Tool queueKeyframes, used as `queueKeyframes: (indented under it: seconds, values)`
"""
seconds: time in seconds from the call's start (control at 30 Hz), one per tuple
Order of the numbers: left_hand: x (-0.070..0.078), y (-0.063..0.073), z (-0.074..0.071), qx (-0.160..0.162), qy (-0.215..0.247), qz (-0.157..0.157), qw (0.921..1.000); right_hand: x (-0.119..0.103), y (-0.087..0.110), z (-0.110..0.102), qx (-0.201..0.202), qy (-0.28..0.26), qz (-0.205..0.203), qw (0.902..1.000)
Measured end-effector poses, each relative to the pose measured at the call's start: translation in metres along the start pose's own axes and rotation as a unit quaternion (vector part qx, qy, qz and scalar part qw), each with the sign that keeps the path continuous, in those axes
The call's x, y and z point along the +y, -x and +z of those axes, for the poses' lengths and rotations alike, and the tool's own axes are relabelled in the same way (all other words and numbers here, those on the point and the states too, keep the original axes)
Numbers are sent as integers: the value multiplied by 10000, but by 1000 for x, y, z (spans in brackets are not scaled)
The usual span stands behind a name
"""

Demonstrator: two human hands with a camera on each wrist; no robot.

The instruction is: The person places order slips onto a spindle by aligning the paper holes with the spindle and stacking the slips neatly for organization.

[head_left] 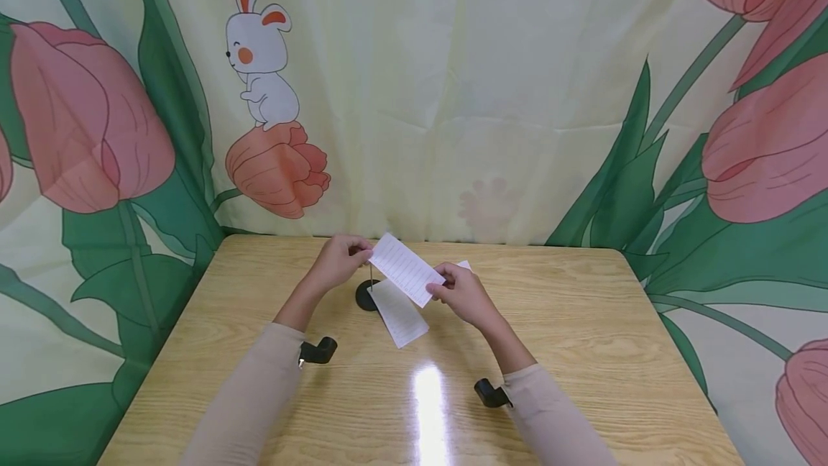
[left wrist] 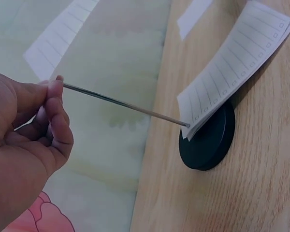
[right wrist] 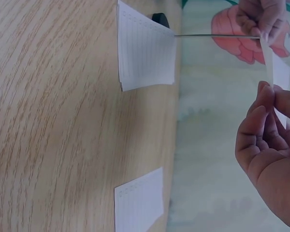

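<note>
My left hand (head_left: 338, 262) pinches the left corner of a white lined paper slip (head_left: 404, 268), right at the tip of a thin metal spike (left wrist: 125, 105). The spike rises from a round black base (left wrist: 210, 150). With thumb and fingers, my right hand (head_left: 463, 295) grips the slip's opposite end, so the sheet hangs tilted between both hands at spike-tip height. Lower down, a few similar lined slips (left wrist: 237, 65) are threaded on the spike by one corner and rest close over the base, their free ends sticking out toward me.
Another lined paper (right wrist: 140, 200) lies on the wooden table (head_left: 569, 336), mostly hidden behind my right hand in the head view. A curtain (head_left: 401, 92) printed with tulips and a rabbit hangs behind the table's far edge. Black wrist cameras (head_left: 318, 351) project from both sleeves.
</note>
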State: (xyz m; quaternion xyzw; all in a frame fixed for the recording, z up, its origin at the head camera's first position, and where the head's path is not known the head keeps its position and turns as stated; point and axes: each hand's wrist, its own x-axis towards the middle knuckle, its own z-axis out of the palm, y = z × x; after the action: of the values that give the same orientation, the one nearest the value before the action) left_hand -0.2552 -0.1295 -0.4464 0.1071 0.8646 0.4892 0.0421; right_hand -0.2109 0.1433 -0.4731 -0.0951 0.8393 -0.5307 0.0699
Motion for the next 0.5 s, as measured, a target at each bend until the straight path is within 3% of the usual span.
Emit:
queueKeyframes:
  seconds: [0.5]
  values:
    - [-4,0,1,-24,261,-20,9997,1,0,0,-2,-50,15,10000]
